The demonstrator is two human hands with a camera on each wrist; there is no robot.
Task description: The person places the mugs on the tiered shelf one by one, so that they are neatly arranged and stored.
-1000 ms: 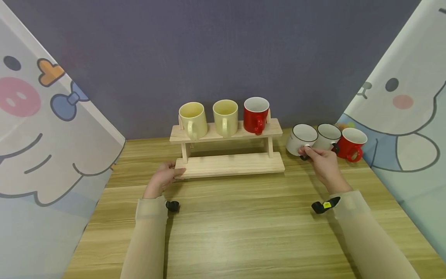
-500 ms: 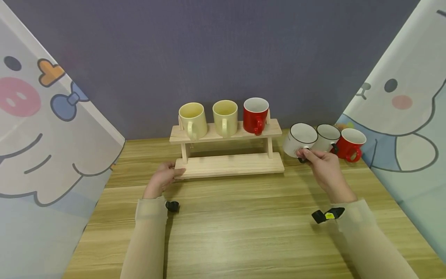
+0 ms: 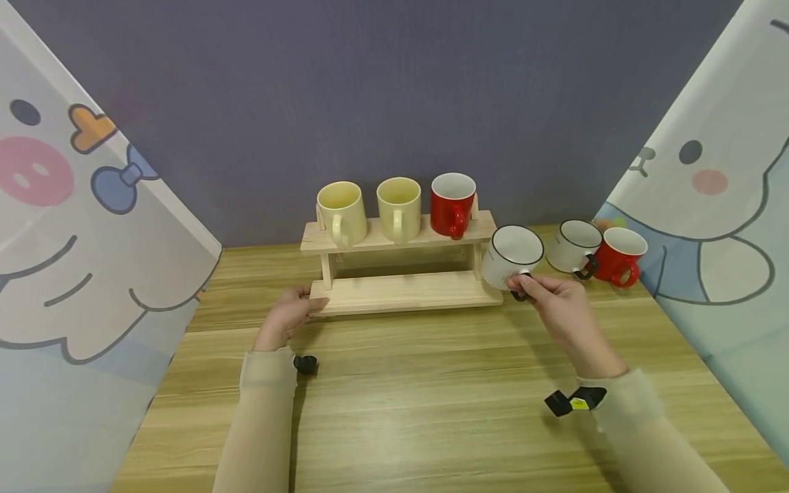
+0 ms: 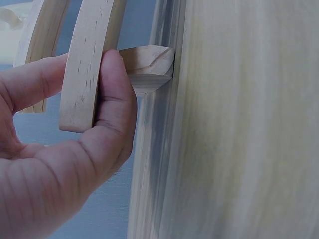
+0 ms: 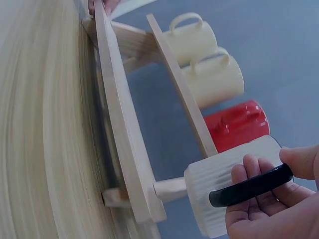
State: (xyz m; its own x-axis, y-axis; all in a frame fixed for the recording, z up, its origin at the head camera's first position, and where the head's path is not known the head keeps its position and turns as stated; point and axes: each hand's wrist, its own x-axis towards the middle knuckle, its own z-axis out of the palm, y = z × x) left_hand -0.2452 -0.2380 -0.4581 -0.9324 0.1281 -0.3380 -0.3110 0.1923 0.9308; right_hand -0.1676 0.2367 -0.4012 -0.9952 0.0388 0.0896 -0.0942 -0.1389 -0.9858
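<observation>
Mug (image 3: 504, 264), white with a dark rim, sits right of centre in the head view by the right end of the wooden rack (image 3: 407, 291), its handle (image 3: 520, 297) pinched in the right hand's (image 3: 559, 311) fingers. Left wrist view, left of centre: the left hand (image 4: 62, 162) pinches the rack's lower board (image 4: 82, 84), seemingly stiff enough for firm pressure. Right wrist view, lower right: curled fingers hold that handle, probably the best grip, since the smooth, rigid body looks slippery, fairly light and chippable.
</observation>
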